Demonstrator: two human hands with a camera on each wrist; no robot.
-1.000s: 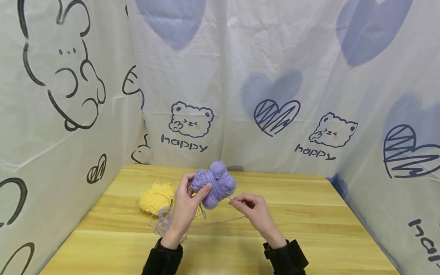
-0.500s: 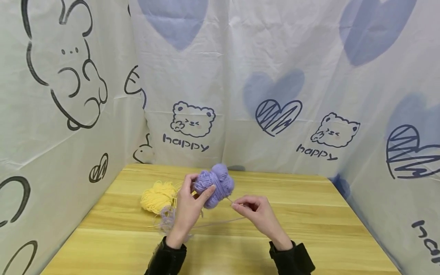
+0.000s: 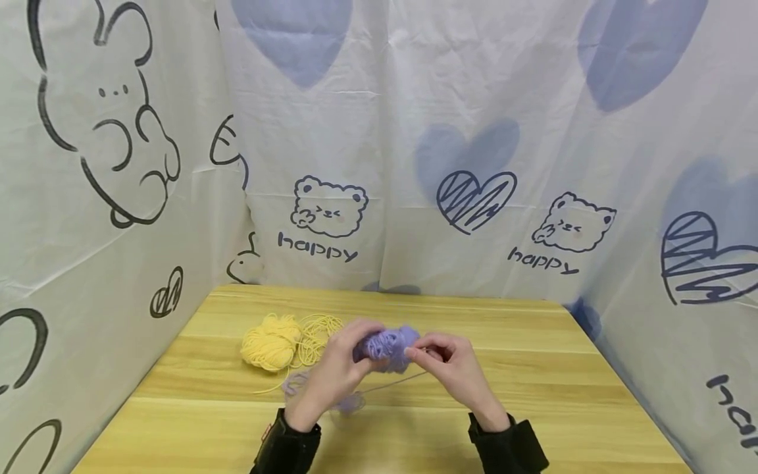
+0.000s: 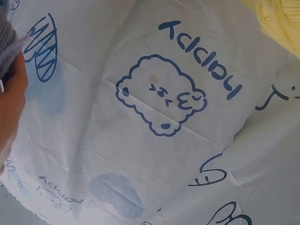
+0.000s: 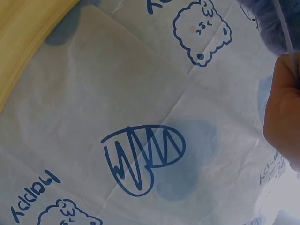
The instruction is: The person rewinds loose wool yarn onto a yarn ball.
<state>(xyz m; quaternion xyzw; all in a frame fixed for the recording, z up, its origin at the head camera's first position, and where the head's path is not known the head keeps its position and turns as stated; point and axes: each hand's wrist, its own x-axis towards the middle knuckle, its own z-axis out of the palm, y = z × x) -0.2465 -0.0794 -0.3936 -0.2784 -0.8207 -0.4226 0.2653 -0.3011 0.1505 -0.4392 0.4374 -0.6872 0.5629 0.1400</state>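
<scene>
In the head view a ball of purple yarn (image 3: 392, 347) is held above the table, tipped so that its looped end shows. My left hand (image 3: 339, 370) grips it from the left, thumb below and fingers over the top. My right hand (image 3: 454, 366) is close against the ball's right side, thumb and forefinger pinching the yarn strand (image 5: 285, 29), which crosses the ball in the right wrist view. From that hand a purple length runs left to a loose tangle of purple yarn (image 3: 351, 403) under my left wrist. The left wrist view catches only part of the hand at its left edge.
A yellow yarn ball (image 3: 268, 343) lies at the left of the wooden table (image 3: 533, 395), with loose yellow loops (image 3: 318, 331) beside it. Printed white cloth (image 3: 408, 257) hangs round the table's back and sides.
My left hand has turned the purple ball over and brought it lower and rightward, up to my right hand. The short stretch of strand between them has closed up, and the yellow loops now show.
</scene>
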